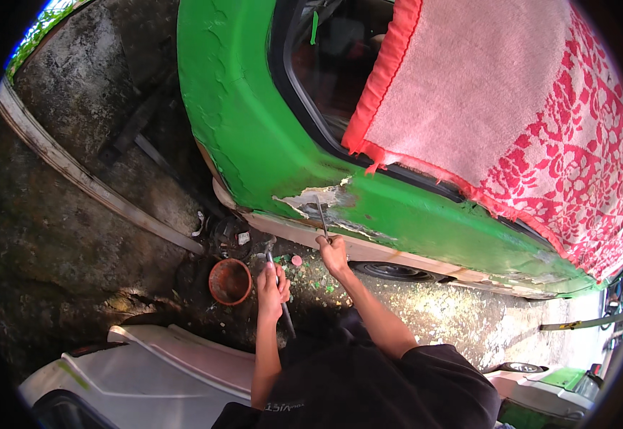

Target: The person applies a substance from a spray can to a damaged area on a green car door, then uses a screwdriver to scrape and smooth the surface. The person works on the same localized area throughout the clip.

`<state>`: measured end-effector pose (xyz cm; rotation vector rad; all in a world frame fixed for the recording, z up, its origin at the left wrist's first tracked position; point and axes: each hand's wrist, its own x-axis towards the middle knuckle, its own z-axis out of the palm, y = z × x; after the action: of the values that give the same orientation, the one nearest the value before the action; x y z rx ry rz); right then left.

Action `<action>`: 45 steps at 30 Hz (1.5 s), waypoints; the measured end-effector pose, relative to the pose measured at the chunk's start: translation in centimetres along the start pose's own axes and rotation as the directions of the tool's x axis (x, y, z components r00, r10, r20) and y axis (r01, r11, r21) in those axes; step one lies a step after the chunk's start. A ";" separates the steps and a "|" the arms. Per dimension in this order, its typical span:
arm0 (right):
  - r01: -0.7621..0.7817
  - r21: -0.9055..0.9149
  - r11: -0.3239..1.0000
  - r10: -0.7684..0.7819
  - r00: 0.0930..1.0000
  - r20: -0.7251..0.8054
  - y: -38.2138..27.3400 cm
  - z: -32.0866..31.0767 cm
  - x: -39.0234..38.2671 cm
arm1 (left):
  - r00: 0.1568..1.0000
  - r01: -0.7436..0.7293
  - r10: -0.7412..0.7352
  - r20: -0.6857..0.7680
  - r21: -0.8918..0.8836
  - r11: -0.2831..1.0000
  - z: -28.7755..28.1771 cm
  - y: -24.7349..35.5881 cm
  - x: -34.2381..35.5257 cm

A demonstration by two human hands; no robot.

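Note:
The green car body [254,136] in front of me has a damaged patch [304,196] with peeled, whitish ragged edges and bare metal. My right hand [335,257] is closed around a thin metal rod-like tool [323,219], its far end at the patch. I cannot make out whether it is a chisel or a screwdriver. Lower and to the left, my left hand [271,292] grips a hammer [288,323] by its handle. The hammer's small head is up, apart from the car and the rod.
A pink and red patterned towel [469,86] drapes over the car's window side. An orange-brown pot [230,282] stands on the ground left of my left hand, near paint flakes. A wheel [391,272] shows under the car. Behind me is a light-coloured vehicle [161,372]; a long curved strip [82,164] lies left.

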<state>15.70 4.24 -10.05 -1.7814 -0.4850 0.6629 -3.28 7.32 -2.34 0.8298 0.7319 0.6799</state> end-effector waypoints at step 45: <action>-0.088 0.342 0.935 0.044 0.990 0.135 1.6 0.4 0.3 | 0.999 -0.011 0.011 -0.030 -0.008 1.000 0.5 0.6 0.1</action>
<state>15.67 4.23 -11.74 -1.4315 -0.3664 0.8564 -3.01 7.55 -1.62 0.8184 0.7516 0.7063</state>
